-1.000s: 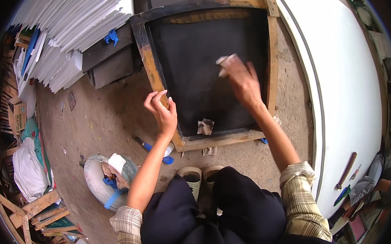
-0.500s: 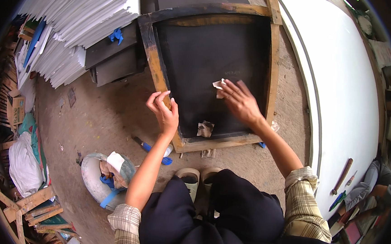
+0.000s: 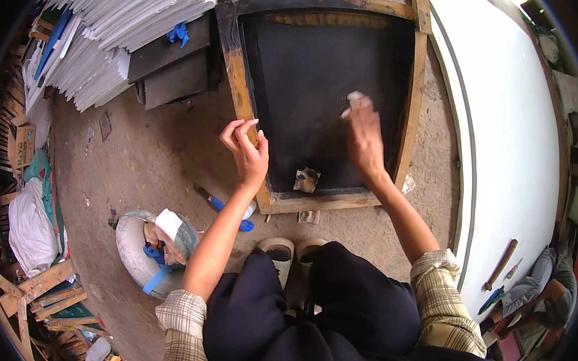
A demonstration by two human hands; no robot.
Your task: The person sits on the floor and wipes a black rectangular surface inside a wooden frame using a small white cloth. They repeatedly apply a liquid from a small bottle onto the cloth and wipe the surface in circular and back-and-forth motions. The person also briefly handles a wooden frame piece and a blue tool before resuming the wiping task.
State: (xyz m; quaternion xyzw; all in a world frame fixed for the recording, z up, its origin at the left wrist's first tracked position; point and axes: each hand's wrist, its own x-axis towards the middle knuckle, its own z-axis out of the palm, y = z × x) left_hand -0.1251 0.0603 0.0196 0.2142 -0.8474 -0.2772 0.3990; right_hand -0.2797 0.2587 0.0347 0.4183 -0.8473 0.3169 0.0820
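Note:
A wooden-framed screen [image 3: 242,97] with a dark mesh panel [image 3: 310,74] lies before me, tilted a little. Its left rail is under the bent fingers of my left hand [image 3: 247,154], which grip the edge. On the panel, toward its right side, my right hand [image 3: 365,142] presses a crumpled whitish rag [image 3: 354,96]; the hand is smeared by motion and the rag shows only past the fingertips. A second stained scrap of cloth [image 3: 307,180] rests on the panel near the lower rail.
Left of my feet stands a pale tub [image 3: 131,240] holding rags. A blue-handled tool [image 3: 217,203] lies on the floor. Stacked white sheets [image 3: 127,8] rise at upper left; a long white board [image 3: 507,129] runs along the right. Another person [image 3: 553,286] is at far right.
My right hand has swept the rag up and to the right across the panel. Faint lettering there no longer shows clearly. My left hand stays at the rail, and the view has shifted slightly.

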